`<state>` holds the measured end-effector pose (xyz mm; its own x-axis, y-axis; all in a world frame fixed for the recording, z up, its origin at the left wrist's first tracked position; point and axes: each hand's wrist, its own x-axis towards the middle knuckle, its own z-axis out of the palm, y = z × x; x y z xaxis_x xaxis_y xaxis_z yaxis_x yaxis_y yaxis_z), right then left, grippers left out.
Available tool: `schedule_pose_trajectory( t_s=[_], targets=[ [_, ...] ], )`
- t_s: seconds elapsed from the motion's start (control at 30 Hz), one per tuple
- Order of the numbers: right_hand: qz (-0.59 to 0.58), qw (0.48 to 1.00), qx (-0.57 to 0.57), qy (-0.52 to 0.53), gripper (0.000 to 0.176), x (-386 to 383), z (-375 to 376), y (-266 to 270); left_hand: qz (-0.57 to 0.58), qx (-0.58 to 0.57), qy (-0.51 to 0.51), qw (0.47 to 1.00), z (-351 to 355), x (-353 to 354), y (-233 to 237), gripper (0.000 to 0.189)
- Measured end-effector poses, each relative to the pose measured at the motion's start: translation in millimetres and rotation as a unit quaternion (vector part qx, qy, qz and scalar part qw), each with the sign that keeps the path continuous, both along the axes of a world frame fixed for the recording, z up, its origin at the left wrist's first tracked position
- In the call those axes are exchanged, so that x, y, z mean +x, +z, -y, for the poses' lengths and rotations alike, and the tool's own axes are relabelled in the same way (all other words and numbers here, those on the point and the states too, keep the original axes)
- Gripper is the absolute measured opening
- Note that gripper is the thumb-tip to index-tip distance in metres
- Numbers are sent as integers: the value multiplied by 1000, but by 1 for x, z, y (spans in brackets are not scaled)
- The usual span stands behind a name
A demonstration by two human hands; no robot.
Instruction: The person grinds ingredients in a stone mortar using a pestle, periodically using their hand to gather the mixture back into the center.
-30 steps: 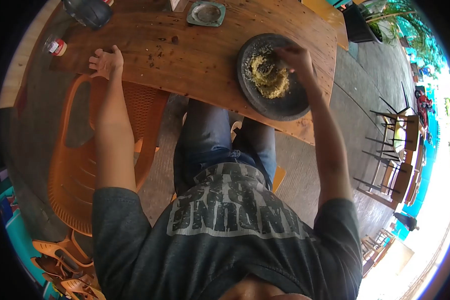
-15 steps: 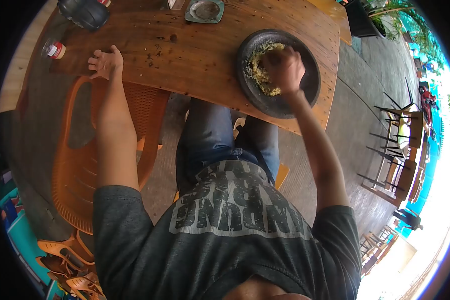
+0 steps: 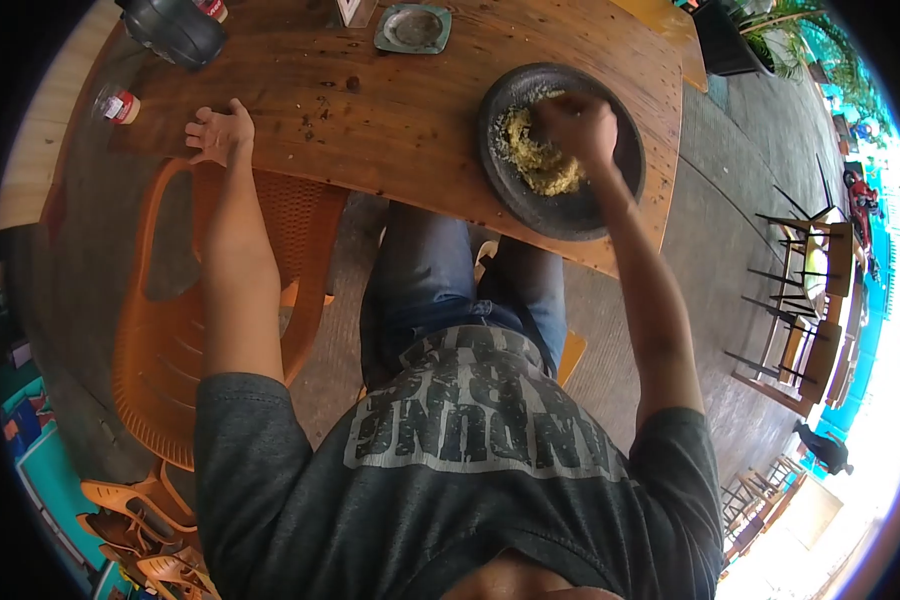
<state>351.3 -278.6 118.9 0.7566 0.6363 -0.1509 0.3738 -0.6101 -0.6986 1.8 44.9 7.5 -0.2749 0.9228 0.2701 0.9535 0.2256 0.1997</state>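
Observation:
My right hand [image 3: 592, 130] is closed, with blur over the fingers, on what looks like a dark pestle [image 3: 558, 116]. It works inside a wide, round, dark stone mortar [image 3: 625, 165] near the table's right end. Crumbly yellow and whitish food [image 3: 542, 165] lies in the mortar, beneath and left of that hand. Over at the table's left front edge is my left hand [image 3: 225, 132], palm up with fingers spread and nothing in it. A small red-labelled jar [image 3: 121, 107] lies a little to its left.
On the wooden table [image 3: 390, 130] are a square ashtray-like dish [image 3: 413, 28], a dark bottle-like container [image 3: 175, 30] and a few dark crumbs. An orange plastic chair [image 3: 160, 370] stands at the left front. Stacked wooden furniture [image 3: 815, 300] is off to the right.
My right hand has moved within the mortar, and the yellow food is spread differently, with more of it visible toward the front. The whole view has shifted slightly; my left hand stays open.

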Motion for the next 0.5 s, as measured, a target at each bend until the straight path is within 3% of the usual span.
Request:
schedule_pose_trajectory(
  t_s=[0.03,0.07,0.13,0.17,0.2,0.27,0.33,0.37,0.4,0.5],
  targets=[
    [294,947,74,105,18,-10,7,-29,-4,4,2,1000,1,1,-1,53],
    [415,893,95,147,15,-23,11,-36,-5,0,9,1000,2,1,-2,53],
    [432,887,114,118,15,-11,8,-40,-10,-6,13,1000,2,3,1,53],
    [341,931,89,92,18,6,-2,-38,-7,-11,9,1000,3,4,1,53],
    [148,988,-20,33,23,15,-14,-17,-2,-14,5,1000,3,3,2,53],
    [-18,998,-40,50,28,34,-24,-9,3,-12,-1,1000,2,3,3,54],
    [126,983,-7,137,26,-3,-21,-7,4,-4,1,1000,1,0,0,55],
    [268,936,63,220,20,-22,-12,-15,-3,-7,3,1000,3,-1,-3,55],
    [373,896,93,224,14,-38,-6,-25,-9,-7,5,1000,1,0,-2,55],
    [389,896,116,182,14,-28,1,-38,-16,-10,13,1000,-1,0,2,55]
  ],
)
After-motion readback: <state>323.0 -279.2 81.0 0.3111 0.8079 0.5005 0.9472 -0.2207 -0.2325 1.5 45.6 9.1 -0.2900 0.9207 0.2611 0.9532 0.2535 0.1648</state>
